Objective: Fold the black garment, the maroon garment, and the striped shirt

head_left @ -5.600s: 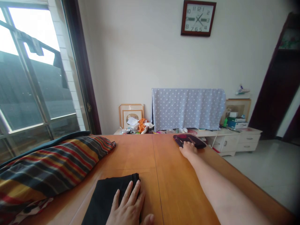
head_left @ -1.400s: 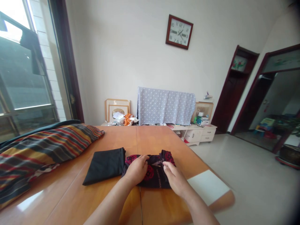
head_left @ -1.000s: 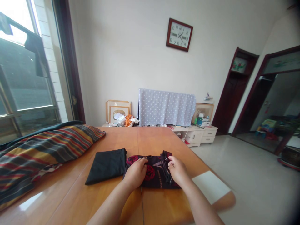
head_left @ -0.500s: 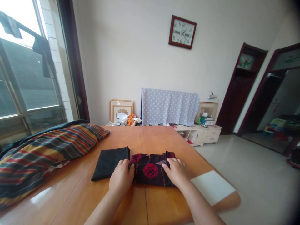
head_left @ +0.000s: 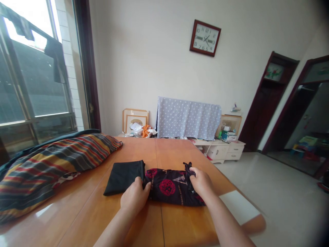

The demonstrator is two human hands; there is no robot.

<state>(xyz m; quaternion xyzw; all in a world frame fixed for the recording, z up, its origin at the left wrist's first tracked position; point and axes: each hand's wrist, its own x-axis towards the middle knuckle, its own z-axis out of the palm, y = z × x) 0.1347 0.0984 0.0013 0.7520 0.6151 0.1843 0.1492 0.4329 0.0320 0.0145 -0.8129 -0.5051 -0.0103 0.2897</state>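
Note:
A dark garment with red round prints (head_left: 171, 188) lies folded on the wooden table (head_left: 164, 151). My left hand (head_left: 135, 198) rests on its left end, fingers curled over the edge. My right hand (head_left: 201, 181) pinches the garment's far right corner and lifts a small tuft of cloth. A folded black cloth (head_left: 124, 175) lies flat just left of the printed garment, touching it.
A striped pillow (head_left: 51, 163) fills the table's left side by the window. A white sheet (head_left: 239, 211) lies at the table's right corner. Beyond the far edge stand a dotted cloth cover (head_left: 189, 118), picture frames (head_left: 135, 120) and a low white cabinet (head_left: 226, 151).
My right hand has closed on the garment's right corner and raised it a little. My left hand stays at the left end. Earlier the garment was drawn from the far edge toward me.

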